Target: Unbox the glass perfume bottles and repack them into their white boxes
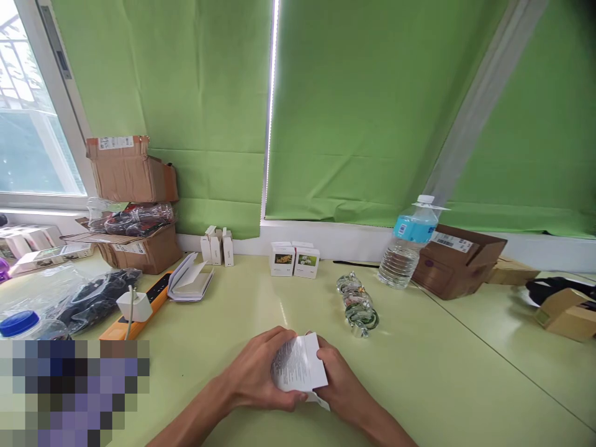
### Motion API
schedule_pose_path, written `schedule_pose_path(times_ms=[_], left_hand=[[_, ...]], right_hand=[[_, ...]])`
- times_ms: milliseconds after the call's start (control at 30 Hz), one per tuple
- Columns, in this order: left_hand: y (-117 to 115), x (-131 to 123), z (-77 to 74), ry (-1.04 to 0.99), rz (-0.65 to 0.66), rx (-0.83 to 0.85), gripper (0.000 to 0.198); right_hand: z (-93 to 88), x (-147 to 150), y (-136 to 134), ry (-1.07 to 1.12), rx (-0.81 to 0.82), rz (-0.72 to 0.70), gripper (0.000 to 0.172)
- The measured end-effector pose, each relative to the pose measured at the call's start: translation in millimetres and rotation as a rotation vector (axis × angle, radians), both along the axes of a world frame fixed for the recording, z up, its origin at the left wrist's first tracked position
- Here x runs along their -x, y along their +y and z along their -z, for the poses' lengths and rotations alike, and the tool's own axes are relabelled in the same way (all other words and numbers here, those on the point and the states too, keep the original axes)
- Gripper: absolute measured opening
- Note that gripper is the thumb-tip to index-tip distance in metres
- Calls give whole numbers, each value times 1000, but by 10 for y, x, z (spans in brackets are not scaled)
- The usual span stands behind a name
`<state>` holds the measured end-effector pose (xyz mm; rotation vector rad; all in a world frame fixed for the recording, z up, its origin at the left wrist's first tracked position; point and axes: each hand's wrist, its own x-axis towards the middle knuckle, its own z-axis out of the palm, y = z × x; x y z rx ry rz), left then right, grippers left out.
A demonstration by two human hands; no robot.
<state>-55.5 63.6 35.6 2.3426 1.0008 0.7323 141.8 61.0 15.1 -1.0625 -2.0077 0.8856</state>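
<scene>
Both of my hands hold a white printed leaflet (298, 365) over the pale green table (447, 372), near its front edge. My left hand (254, 372) grips the sheet's left side, and my right hand (338, 382) pinches its right side. A paper corner shows beneath the sheet, and the fingers hide part of it. Nearest to my right hand lies a clear twisted glass ornament (358, 305), apart from both hands.
Small white boxes (295, 259) stand at the back by the wall. There are an orange power strip (139, 308) with a white plug, an open booklet (190, 279), bagged dark items (97, 301), a water bottle (408, 245) and cardboard boxes (459, 262).
</scene>
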Motion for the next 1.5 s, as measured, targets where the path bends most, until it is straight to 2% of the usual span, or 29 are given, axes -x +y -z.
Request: schedule_pose_path(times_ms=[433,500,633,667,767,867,1033,1267,1433,1500], left_hand=[[-15,-2,-35,33,20,-13,61],[-19,-3,-41,57,32,-16,66],[-39,-30,-51,110,22,-22,92],[-45,-38,-57,123,11,-19,92],[-52,-38,-81,138,-18,-2,78],[-24,9,-92,127,-39,20,72],[77,141,-64,129,-95,25,71],[132,200,-59,215,-172,-11,63],[258,288,74,290,-309,-102,60],[330,330,142,305,-400,-202,68]], right_hand=[[45,18,-20,-1,-62,17,5],[64,26,-24,1,-58,5,4],[69,73,-48,27,-96,16,11],[57,86,-52,23,-107,26,12],[-6,96,-46,-24,-112,47,12],[-91,39,-9,-74,-108,72,10],[-195,-134,69,-92,-109,166,7],[-232,-244,126,-109,-157,267,2],[-270,-302,147,-156,-171,336,5],[-280,-319,154,-189,-176,367,5]])
